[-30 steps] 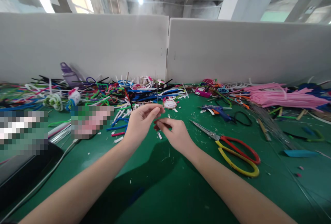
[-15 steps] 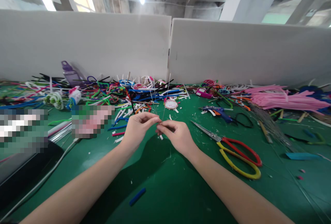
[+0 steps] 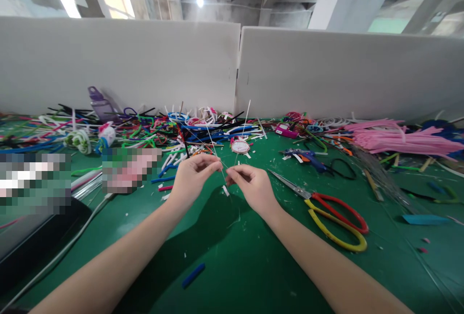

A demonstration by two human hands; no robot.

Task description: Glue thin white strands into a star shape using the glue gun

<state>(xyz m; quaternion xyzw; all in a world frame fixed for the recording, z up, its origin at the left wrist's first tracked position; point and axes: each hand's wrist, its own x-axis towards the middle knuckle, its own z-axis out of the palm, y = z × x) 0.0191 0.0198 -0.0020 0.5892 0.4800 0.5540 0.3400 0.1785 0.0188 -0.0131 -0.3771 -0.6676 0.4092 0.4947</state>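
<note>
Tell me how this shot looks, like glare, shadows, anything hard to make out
In the head view, the ceiling lamp glares; in the head view, dark shadow falls on the green table below both hands; in the head view, pixelated patches hide things at left.

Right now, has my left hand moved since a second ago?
Yes: your left hand has shifted left and lower in view, away from the white oval piece.
</note>
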